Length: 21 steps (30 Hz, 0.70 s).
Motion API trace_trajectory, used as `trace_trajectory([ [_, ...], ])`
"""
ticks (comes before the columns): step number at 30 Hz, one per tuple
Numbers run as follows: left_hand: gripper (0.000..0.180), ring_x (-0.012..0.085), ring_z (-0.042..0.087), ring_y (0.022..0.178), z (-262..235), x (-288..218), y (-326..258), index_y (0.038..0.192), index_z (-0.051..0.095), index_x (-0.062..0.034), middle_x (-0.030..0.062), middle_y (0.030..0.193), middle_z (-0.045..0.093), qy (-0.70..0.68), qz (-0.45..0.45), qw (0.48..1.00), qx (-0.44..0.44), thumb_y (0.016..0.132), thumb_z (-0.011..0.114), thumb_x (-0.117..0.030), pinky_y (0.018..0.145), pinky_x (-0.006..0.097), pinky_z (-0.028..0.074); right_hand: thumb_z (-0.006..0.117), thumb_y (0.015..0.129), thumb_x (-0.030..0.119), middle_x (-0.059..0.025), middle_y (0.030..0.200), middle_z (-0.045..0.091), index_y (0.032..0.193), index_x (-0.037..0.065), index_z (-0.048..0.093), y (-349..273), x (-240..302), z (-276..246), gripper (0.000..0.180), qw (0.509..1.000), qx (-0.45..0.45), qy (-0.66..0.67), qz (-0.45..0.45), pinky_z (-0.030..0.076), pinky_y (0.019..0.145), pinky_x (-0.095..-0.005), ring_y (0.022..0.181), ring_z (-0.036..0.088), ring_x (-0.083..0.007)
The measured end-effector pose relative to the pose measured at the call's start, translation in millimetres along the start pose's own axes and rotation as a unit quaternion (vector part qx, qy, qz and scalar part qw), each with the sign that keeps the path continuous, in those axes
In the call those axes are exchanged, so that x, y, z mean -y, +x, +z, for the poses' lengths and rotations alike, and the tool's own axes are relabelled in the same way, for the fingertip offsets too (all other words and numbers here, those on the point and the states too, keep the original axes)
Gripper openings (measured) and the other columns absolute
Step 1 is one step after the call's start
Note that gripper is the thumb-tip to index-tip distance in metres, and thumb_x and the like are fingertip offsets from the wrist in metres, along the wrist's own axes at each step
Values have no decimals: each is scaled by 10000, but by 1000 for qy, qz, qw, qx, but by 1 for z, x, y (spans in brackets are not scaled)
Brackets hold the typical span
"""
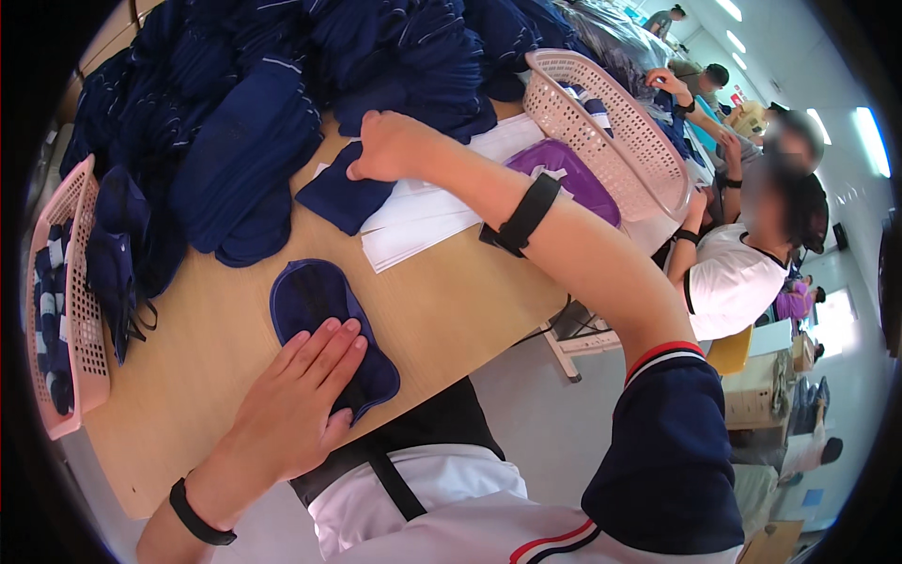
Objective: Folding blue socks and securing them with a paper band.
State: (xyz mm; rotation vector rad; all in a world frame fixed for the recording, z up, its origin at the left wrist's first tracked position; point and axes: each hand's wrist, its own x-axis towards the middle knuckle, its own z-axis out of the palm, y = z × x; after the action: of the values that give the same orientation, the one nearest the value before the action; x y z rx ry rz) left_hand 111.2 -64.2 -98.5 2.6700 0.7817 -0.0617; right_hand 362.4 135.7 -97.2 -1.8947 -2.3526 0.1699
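Note:
My left hand lies flat, fingers stretched out, on a navy oblong fabric piece with a piped edge and a darker band down its middle. Its shape is like a small pouch or padded mat; I cannot tell which. Farther off, my right hand is closed on a navy sock at the front of a big heap of navy socks. Part of that sock is hidden behind the hand. White paper sheets lie on the table under my right forearm.
At the left edge of the wooden table stands a pink basket with banded socks, a dark cloth bag beside it. Another pink basket and a purple tray are at the right. People sit beyond.

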Motion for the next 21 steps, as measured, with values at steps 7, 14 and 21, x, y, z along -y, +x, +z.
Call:
trace_trajectory([
  [7,757,315,219,1535,2,2,-1,1526,349,23,171,1636,282,-22,3,1000,-15,840,575,-204,1247,426,174,814,737,399,-290,973,709,935,-95,724,-13,0,-8,540,997,23,58,38,552,851,-417,973,702,-401],
  [14,771,301,213,1538,2,1,-1,1541,328,5,160,1639,275,-30,-17,999,-7,846,584,-206,1253,428,172,741,705,419,-250,954,712,910,-58,738,5,-18,-2,519,985,93,145,26,520,814,-393,928,676,-380],
  [21,760,242,182,1549,20,9,-5,1570,278,-35,108,1663,232,-41,20,997,-66,923,615,-250,1260,399,153,783,859,150,16,976,626,1088,34,641,-25,-6,-44,293,902,157,396,-74,454,818,-226,905,575,-58],
])
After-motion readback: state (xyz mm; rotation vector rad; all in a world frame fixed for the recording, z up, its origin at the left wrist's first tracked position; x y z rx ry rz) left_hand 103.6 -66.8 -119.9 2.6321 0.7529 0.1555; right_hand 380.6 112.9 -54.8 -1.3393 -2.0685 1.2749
